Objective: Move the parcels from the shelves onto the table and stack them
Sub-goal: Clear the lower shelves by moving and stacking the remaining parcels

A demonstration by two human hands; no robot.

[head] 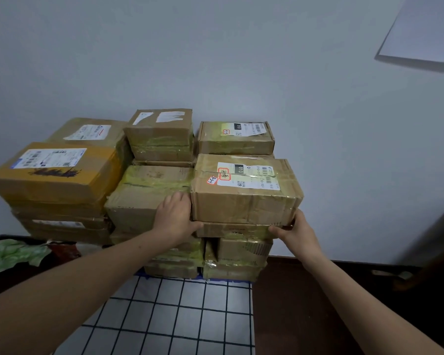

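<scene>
The left hand [176,216] grasps the labelled parcel [246,198] at its lower left corner: the fingers lie against the left face and the thumb hooks under the bottom edge. The right hand [296,231] grasps the same parcel at its lower right corner, with the thumb under the edge. Its fingers go round the far side, out of sight.

Between the two hands this parcel rests on a flat parcel [236,230], topping the front right pile. It carries one white shipping label and two red-edged stickers.

Just left of the left hand, touching its knuckles, is a green-taped parcel [149,193]. Further left is one orange-yellow parcel [54,172]. Beyond the hands, against the wall, stand three more: one back-left parcel [92,131], one middle parcel [162,134] and one back-right parcel [236,138]. That makes six on top. The lower layers are partly hidden, so I cannot tell their number.

Below the wrists the piles stand on a checked cloth [180,316]. Far left of the left forearm lies one green bag [13,252].
</scene>
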